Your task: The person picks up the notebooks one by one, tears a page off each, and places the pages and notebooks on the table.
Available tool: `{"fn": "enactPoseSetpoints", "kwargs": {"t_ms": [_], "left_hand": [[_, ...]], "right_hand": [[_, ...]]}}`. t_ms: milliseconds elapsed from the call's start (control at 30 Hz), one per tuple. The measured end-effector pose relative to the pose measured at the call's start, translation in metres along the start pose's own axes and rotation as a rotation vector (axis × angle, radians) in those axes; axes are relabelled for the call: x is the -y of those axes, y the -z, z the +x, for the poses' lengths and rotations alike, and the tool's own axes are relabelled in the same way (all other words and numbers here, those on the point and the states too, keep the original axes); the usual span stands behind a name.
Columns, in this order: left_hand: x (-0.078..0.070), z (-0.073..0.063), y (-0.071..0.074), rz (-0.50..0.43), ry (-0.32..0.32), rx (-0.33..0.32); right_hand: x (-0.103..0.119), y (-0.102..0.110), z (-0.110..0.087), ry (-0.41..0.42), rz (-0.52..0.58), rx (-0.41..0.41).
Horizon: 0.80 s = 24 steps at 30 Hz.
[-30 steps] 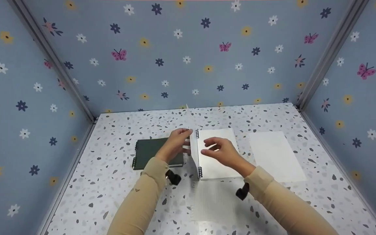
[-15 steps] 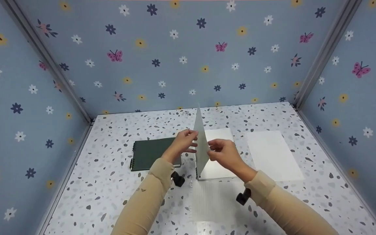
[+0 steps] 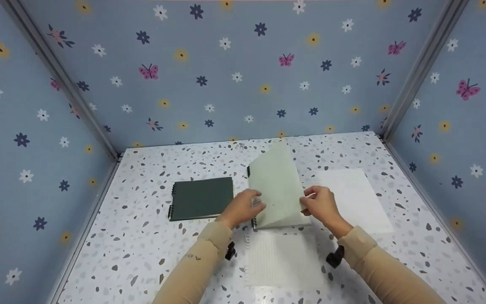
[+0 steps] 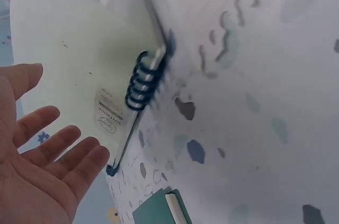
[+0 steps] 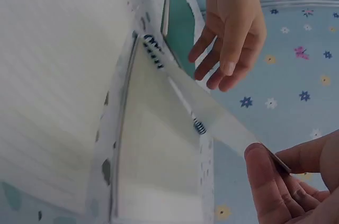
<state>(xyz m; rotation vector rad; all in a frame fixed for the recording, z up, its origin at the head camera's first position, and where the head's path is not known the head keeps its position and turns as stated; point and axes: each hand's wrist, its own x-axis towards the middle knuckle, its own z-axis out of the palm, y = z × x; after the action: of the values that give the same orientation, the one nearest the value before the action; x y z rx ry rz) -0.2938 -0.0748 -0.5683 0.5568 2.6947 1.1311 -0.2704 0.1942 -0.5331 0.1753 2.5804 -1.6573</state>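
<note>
A spiral-bound notebook with a pale green cover [image 3: 274,185] lies in the middle of the table, its black rings [image 4: 144,83] along the left edge. The cover stands tilted over the white pages [image 5: 159,155]. My right hand [image 3: 321,204] pinches the cover's free edge between thumb and fingers, as the right wrist view shows. Near the ring side, my left hand [image 3: 244,207] hovers with fingers spread and holds nothing. Small printed text [image 4: 108,110] shows on the cover by the rings.
A dark green ring-bound notebook [image 3: 203,198] lies to the left. One white sheet [image 3: 352,200] lies at the right, and a torn-edged sheet [image 3: 283,261] lies in front of the notebook. Patterned walls [image 3: 209,63] enclose the back and sides.
The cover has swung from the left, through upright, over to the right above the pages. My right hand has moved right with its edge; my left hand has let go and come nearer.
</note>
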Motion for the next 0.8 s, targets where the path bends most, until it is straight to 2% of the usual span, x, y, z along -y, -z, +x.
{"fn": "enactPoseSetpoints", "kwargs": {"t_ms": [167,267,467,700,800], "left_hand": [[0.003,0.0,-0.015,0.29,-0.022,0.09],[0.006,-0.001,-0.02,0.399,-0.002,0.125],[0.016,-0.006,-0.019,0.457,0.008,0.147],[0.025,-0.006,-0.009,0.522,-0.01,0.164],[0.027,-0.007,-0.007,0.528,0.002,0.178]], "right_hand": [[-0.028,-0.001,0.015,-0.082,-0.136,0.014],[-0.042,-0.004,0.022,-0.115,-0.217,0.04],[-0.056,-0.013,0.03,-0.14,-0.315,0.08],[-0.054,-0.027,0.029,-0.065,-0.364,0.051],[-0.054,-0.031,0.03,-0.062,-0.386,0.048]]}}
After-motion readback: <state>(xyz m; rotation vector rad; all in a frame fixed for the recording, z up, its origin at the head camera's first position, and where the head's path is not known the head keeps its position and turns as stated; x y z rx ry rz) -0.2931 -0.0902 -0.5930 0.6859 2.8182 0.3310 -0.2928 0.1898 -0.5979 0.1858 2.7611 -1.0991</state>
